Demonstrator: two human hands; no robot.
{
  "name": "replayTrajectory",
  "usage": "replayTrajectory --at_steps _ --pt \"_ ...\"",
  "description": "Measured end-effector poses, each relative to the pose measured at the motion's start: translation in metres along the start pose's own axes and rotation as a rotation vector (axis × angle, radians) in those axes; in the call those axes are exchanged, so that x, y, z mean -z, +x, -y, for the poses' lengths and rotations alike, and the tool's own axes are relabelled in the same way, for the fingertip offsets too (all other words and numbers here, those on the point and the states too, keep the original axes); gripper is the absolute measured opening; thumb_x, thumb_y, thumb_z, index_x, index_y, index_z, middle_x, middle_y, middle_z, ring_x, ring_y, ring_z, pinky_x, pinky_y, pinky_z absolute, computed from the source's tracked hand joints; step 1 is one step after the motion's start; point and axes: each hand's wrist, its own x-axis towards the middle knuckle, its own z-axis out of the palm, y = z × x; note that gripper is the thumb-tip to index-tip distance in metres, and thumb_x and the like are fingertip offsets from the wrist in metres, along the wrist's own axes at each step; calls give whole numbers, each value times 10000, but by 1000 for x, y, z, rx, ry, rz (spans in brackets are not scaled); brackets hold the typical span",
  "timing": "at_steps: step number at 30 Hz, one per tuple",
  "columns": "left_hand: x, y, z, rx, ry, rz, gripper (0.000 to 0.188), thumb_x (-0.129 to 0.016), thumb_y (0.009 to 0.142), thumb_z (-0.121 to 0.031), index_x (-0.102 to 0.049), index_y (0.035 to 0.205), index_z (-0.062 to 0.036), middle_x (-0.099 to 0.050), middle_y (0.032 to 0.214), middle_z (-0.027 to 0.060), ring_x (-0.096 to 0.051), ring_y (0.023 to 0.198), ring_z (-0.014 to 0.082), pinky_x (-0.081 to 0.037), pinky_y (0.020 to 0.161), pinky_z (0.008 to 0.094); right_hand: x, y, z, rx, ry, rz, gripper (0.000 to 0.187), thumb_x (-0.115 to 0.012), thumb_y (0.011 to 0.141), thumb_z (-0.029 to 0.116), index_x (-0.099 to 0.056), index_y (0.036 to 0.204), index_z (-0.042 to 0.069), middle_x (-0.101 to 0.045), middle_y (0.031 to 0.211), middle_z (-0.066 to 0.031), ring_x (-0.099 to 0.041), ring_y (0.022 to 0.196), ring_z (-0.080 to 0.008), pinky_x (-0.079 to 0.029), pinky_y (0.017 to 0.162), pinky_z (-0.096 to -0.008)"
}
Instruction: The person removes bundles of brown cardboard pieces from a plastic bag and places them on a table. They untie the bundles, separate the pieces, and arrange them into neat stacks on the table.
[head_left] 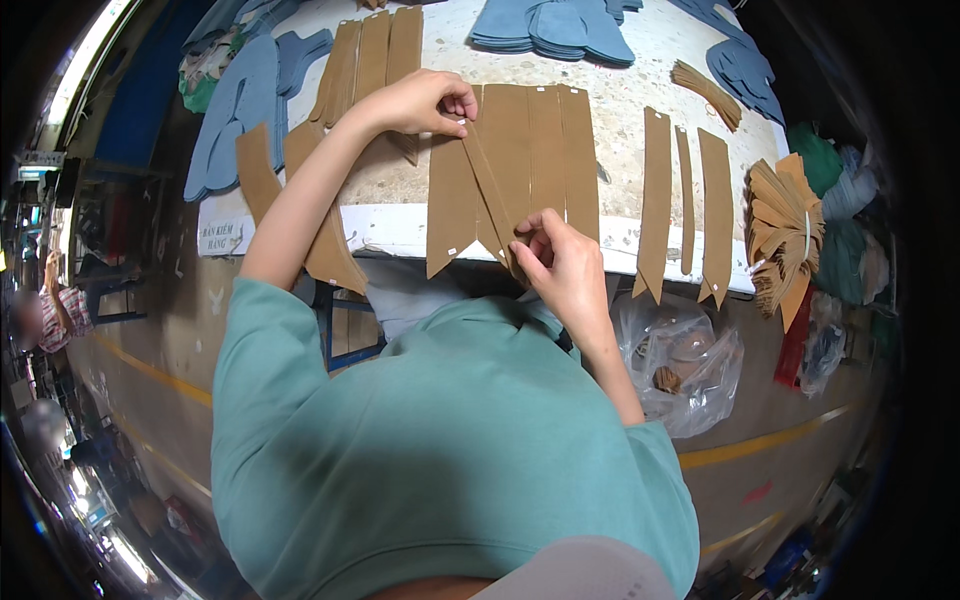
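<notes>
A narrow brown strip (487, 188), leather-like, slants between my hands over several wider brown strips (545, 150) lying side by side on the table. My left hand (437, 103) pinches its far end, where a small white tag shows. Near the table's front edge, my right hand (563, 262) has thumb and fingers closed on its lower end. Some wider strips beneath have notched near ends with small white tags. Under my left arm, more brown strips (335, 250) hang partly over the edge.
Stacked blue cut pieces (555, 30) stand at the back of the white table (625, 80), with more blue pieces (238, 120) at left. Separate brown strips (653, 200) and a tied brown bundle (785, 235) are on the right. Below hangs a clear plastic bag (690, 365).
</notes>
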Motion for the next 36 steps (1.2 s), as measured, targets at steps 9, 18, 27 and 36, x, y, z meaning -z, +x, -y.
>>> replayTrajectory --at_steps 9,18,27,36 --pt "14 2 -25 78 -102 128 170 -729 783 -103 -654 913 -22 -631 752 13 -570 682 80 -482 644 224 9 24 3 91 179 -106 250 -684 809 117 -623 1035 32 -609 808 -106 -616 675 -209 -499 640 -319" --pt "29 51 -114 -212 -490 62 136 -684 864 -94 -652 972 -19 -673 863 19 -625 832 79 -496 770 236 14 44 -6 39 1008 -178 419 -606 916 82 -489 1297 -47 -665 993 -91 -643 850 -125 -535 781 -253" --pt "-19 192 -126 -117 -544 19 223 -745 820 -228 -714 965 -60 -698 879 3 -610 797 64 -473 727 226 96 -10 -73 -208 598 -601 242 -563 956 117 -623 1103 -66 -689 874 -111 -641 675 -98 -530 607 -217" --pt "-73 255 -127 20 -275 38 197 -802 753 -221 -737 894 -101 -693 797 -17 -593 744 53 -467 691 217 114 -28 -97 -409 -21 -684 220 -620 901 104 -652 1101 20 -639 683 -31 -566 581 -44 -480 539 -223"
